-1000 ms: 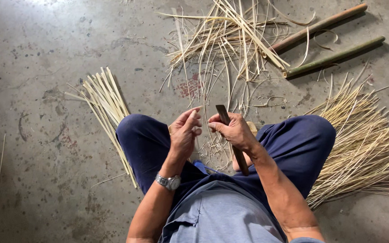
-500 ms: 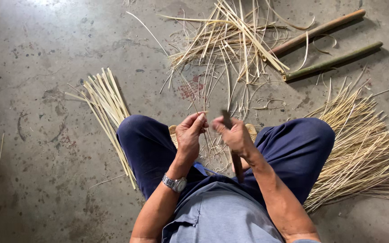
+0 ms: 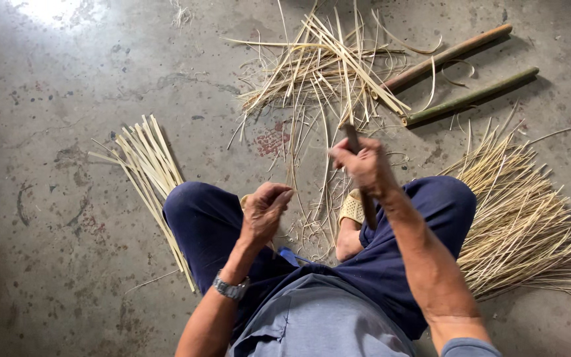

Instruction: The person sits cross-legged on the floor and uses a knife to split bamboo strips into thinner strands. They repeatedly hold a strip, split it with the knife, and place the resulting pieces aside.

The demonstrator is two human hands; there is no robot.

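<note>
Floor: bare grey concrete [image 3: 67, 264], stained and scuffed, seen from above in the head view, the only view here.
Person: seated low, knees apart in dark blue trousers [image 3: 199, 218], a pale sandal [image 3: 353, 206] between the legs.
Right hand [image 3: 363, 162]: raised in front of the right knee, fingers wrapped tight round the handle of a dark knife [image 3: 353, 140]; the tool's upper end sticks out above the fist and its lower part runs down behind the wrist.
Knife axis: near upright in the picture, leaning a little towards the person at the bottom.
Left hand [image 3: 266, 210]: over the left thigh, loosely curled, thumb against the fingertips as if pinching; whether a thin strip sits in the pinch I cannot tell.
Wristwatch [image 3: 231, 289]: metal, on the left wrist.
Strip being worked: fine pale slivers [image 3: 318, 198] hang and lie between the two hands, running away from the body; the right hand is the nearer one.
Loose shavings [image 3: 325, 66]: tangled heap ahead of the knees, beyond both hands.
Neat strip bundle [image 3: 145, 155]: just outside the left knee, long axis away from the body.
Fine splint pile [image 3: 523, 211]: fanned out beside the right knee.
Bamboo poles [image 3: 457, 53]: two, one brownish, one green, lying side by side at far right, well apart from the hands.
</note>
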